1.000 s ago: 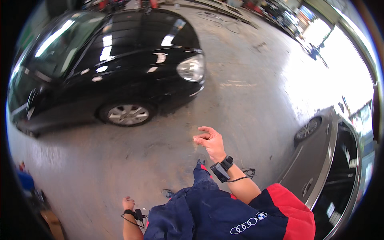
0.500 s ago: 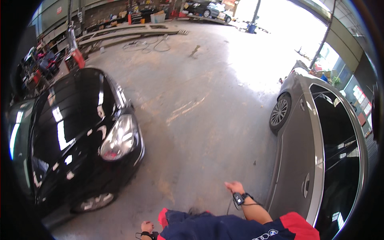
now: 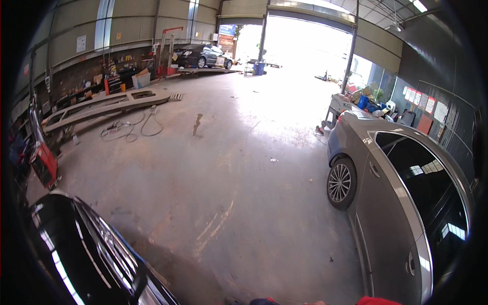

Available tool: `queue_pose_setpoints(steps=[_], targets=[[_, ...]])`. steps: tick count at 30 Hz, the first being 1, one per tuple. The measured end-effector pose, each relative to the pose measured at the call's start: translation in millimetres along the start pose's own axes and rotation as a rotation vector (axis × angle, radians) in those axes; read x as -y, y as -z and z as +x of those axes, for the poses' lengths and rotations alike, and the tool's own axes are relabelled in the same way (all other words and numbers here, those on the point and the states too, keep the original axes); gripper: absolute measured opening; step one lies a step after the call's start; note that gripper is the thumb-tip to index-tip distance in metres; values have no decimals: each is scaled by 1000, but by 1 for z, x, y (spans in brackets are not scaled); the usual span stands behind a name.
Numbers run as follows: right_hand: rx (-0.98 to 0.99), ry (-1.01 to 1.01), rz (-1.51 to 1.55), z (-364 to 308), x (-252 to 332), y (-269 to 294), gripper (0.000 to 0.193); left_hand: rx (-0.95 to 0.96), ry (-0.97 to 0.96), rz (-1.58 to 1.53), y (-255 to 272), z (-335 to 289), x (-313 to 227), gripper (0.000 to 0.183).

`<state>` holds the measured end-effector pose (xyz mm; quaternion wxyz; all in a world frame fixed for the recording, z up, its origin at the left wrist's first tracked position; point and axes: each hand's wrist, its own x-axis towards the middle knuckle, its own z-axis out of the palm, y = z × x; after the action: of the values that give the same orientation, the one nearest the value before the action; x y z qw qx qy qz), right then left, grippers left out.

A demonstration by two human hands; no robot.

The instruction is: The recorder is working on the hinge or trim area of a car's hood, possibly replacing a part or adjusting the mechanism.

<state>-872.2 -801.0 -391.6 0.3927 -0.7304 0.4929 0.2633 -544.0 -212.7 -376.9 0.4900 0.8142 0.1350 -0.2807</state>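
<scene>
Neither of my hands shows now. Only bits of my clothing reach the lower edge: a red sleeve (image 3: pixel 377 301) and a strip of dark blue shirt (image 3: pixel 263 301). A small skin-coloured sliver lies between them, too cut off to tell what part of the arm it is. On my right stands a grey-brown car (image 3: pixel 389 203) with its doors shut, its multi-spoke wheel (image 3: pixel 341 183) resting on the floor. The front of a glossy black car (image 3: pixel 66 239) fills the lower left.
Concrete floor (image 3: pixel 264 203) runs between the cars toward a bright doorway (image 3: pixel 310 56). Far left lie a metal ramp frame (image 3: pixel 112 107) and a loose hose (image 3: pixel 129 133). A red machine (image 3: pixel 44 165) stands nearer. Another dark car (image 3: pixel 203 55) sits at the back.
My view has tipped up and turned, showing more of the back wall and doorway. Both hands have left the picture, and the black car has slid toward the lower left.
</scene>
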Motion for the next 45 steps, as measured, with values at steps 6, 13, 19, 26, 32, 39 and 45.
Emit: queue_pose_setpoints(steps=[6,13,19,26,32,39,45], targets=[[117,133,653,62,364,16,48,-77,-245,303,102,158,-272,42],[135,127,606,224,624,-30,35,-266,-150,182,202,353,-271,34],[157,376,-588,310,882,-49,37,-184,145,-43,299,384,-282,31],[262,432,203,340,1256,-126,27,-226,-26,364,388,574,-153,51],[292,297,74,349,1471,-234,19,-350,-24,27,583,764,-295,43],[566,288,-38,404,1688,-377,21,-640,-46,-940,897,913,-444,29],[527,292,-182,398,1936,-603,17,-784,-29,-1016,1139,978,-406,24]])
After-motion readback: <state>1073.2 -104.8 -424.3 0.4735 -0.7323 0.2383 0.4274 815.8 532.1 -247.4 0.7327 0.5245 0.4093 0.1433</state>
